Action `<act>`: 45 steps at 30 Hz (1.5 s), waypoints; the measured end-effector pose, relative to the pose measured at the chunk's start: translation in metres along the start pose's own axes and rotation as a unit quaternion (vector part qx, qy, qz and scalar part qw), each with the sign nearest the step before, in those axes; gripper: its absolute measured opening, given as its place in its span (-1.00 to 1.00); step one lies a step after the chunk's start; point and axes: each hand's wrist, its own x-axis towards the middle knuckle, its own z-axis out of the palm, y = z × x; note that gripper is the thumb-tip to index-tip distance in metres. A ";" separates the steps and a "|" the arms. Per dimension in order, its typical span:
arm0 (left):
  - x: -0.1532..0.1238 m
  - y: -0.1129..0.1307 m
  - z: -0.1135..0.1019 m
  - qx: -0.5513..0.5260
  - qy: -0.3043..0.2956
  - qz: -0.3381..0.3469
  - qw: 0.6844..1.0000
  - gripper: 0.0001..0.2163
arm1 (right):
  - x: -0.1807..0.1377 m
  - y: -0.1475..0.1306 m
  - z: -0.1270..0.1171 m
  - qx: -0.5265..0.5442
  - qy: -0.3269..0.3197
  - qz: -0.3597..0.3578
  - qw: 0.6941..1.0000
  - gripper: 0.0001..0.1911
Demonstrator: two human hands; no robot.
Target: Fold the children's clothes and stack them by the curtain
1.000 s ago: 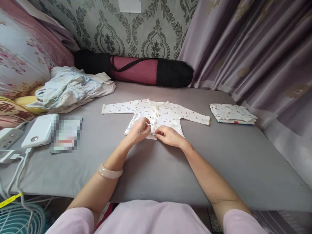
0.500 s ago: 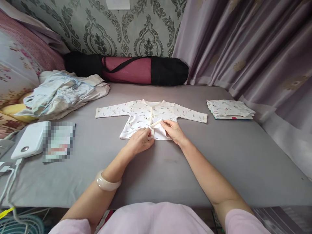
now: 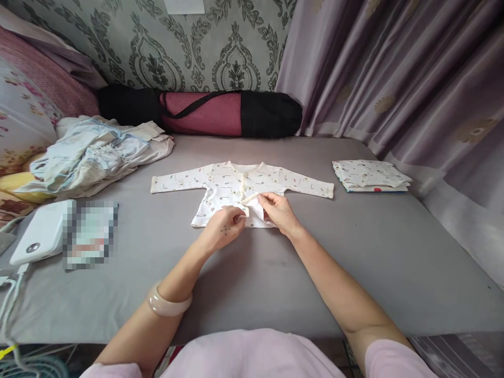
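Note:
A small white baby shirt [image 3: 222, 181] with a scattered print lies flat, its sleeves spread to both sides and its neckline away from me. At its lower front, my left hand [image 3: 225, 227] pinches the edge of one front panel near the hem. My right hand [image 3: 279, 212] grips the other panel's cream-trimmed edge and holds it lifted, so the plain white inside shows. The upper front is closed along the placket, while the lower part gapes between my hands. Fingertips of both hands partly hide the cloth they hold.
A folded printed garment [image 3: 370, 176] lies to the right. Crumpled clothes [image 3: 98, 152] are heaped at the left, above a white power bank [image 3: 43, 231] with cables and a blurred packet [image 3: 90, 234]. A long black and pink bag [image 3: 205, 113] lies along the wall.
My left hand has shifted slightly left and down. The lower front edges are a little further apart, with more of the right panel's inside showing. The view has shifted slightly.

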 end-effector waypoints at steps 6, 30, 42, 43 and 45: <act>-0.005 0.001 0.008 0.058 -0.066 0.044 0.995 -0.80 | -0.005 0.004 0.004 -0.143 -0.077 -0.098 0.982 -0.69; 0.002 -0.028 0.018 0.142 0.042 0.152 0.977 -0.62 | -0.020 0.008 0.011 -0.564 -0.134 -0.160 0.799 -0.36; 0.005 -0.036 0.029 0.210 -0.077 0.068 0.972 -0.49 | -0.009 0.029 -0.003 -0.630 -0.007 -0.059 0.774 -0.25; 0.005 -0.035 0.029 0.212 -0.079 0.058 0.972 -0.48 | -0.009 0.028 -0.002 -0.631 -0.003 -0.059 0.773 -0.25; 0.004 -0.034 0.029 0.215 -0.083 0.043 0.972 -0.46 | -0.010 0.028 -0.001 -0.635 0.003 -0.060 0.770 -0.26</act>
